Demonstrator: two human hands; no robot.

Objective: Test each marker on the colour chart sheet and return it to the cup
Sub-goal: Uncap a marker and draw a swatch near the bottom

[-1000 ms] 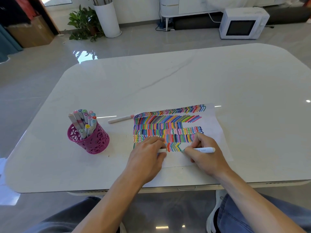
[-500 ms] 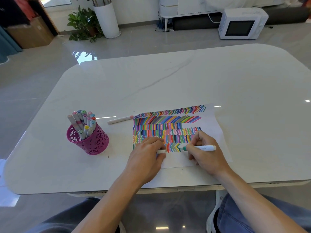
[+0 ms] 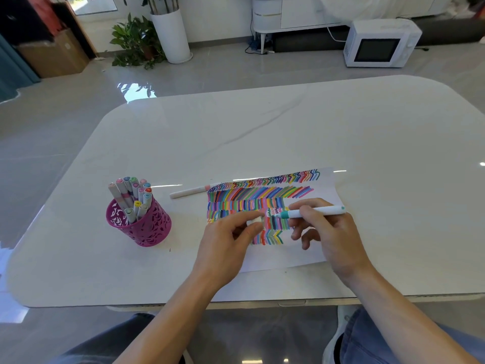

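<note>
Glossy grey floor (image 3: 223, 74) catching window glare; white microwave (image 3: 380, 44) standing on it far right, leafy plant (image 3: 133, 40) beside tall white pot (image 3: 172, 35), cardboard box (image 3: 55, 57) far left.

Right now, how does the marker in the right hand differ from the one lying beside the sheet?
The held marker has a teal collar; the loose marker shows a pink band. The held marker is pinched in the right hand over the sheet, tip bared, a white cap in the grip of the left hand; the loose marker lies untouched on the table by the sheet's far left corner. Both have white barrels and are outside the cup.
</note>
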